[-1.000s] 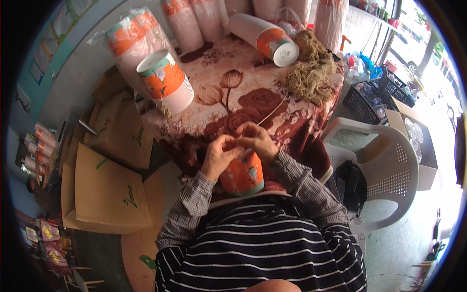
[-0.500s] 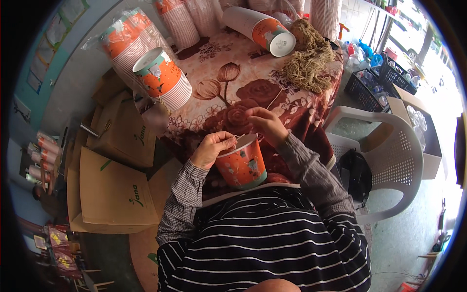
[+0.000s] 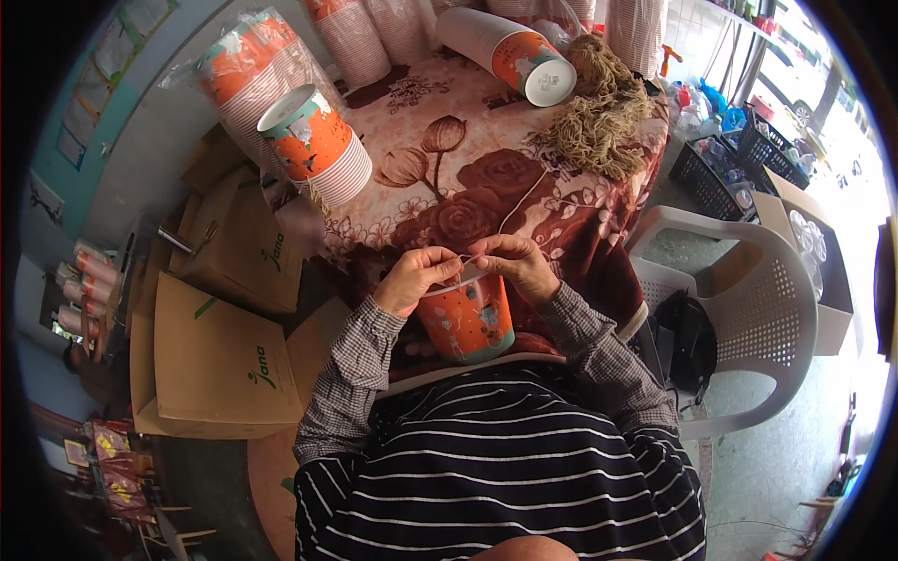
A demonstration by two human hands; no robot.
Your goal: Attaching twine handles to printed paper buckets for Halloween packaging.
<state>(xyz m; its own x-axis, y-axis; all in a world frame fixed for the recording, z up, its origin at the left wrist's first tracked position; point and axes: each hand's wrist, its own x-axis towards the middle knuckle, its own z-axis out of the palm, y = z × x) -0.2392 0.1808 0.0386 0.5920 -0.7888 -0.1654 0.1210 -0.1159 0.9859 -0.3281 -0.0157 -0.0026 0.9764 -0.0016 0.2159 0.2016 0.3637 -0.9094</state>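
Note:
An orange paper bucket (image 3: 465, 323) with a teal base rests upright against my lap, at the table's near edge. Above its rim, the fingers of my left hand (image 3: 414, 279) and my right hand (image 3: 519, 267) nearly meet, both pinching a thin tan string. A loose length of string (image 3: 520, 203) runs from near my right hand up across the flowered tablecloth (image 3: 393, 112). How the string passes at the bucket's rim is partly hidden by my fingers.
At the table's left stands a stack of buckets (image 3: 323, 150) beside plastic-wrapped ones (image 3: 248, 70). A bucket stack (image 3: 510, 56) lies on its side next to a tangle of tan string (image 3: 599, 122). Cardboard boxes (image 3: 224, 355) are left, a plastic chair (image 3: 748, 290) right.
My right hand has moved left and slightly down, from apart to close beside my left fingertips. It pinches the string there now. The bucket stays in about the same place.

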